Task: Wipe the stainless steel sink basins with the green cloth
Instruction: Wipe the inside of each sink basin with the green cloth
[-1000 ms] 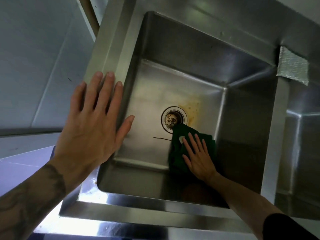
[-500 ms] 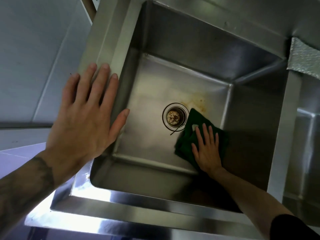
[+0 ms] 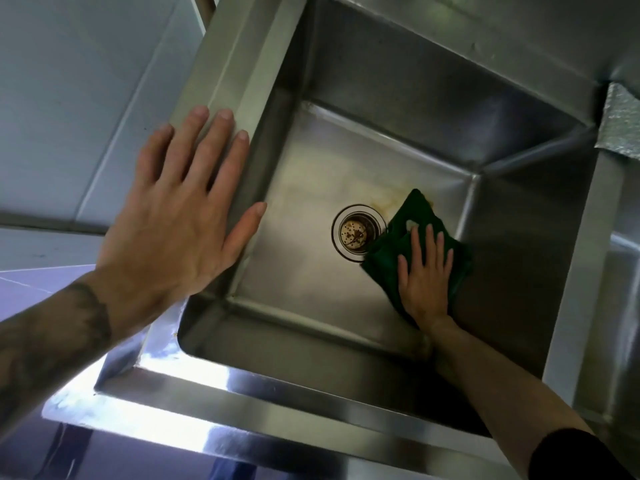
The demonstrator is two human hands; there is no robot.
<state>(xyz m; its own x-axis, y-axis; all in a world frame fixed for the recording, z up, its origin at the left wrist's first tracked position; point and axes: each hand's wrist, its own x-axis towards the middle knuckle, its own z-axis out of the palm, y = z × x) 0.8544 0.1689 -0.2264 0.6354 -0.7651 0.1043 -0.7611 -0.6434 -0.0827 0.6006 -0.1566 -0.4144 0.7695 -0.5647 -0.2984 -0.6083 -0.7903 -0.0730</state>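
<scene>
Right hand presses green cloth, corner pointing away.

green cloth: dark, crumpled flat | on basin floor, touching drain's right edge, over yellowish stain

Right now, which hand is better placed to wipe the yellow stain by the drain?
Right. The right hand presses the cloth flat on the basin floor, its corner touching the stain beside the drain. The left hand rests flat on the sink rim, holding nothing.
</scene>
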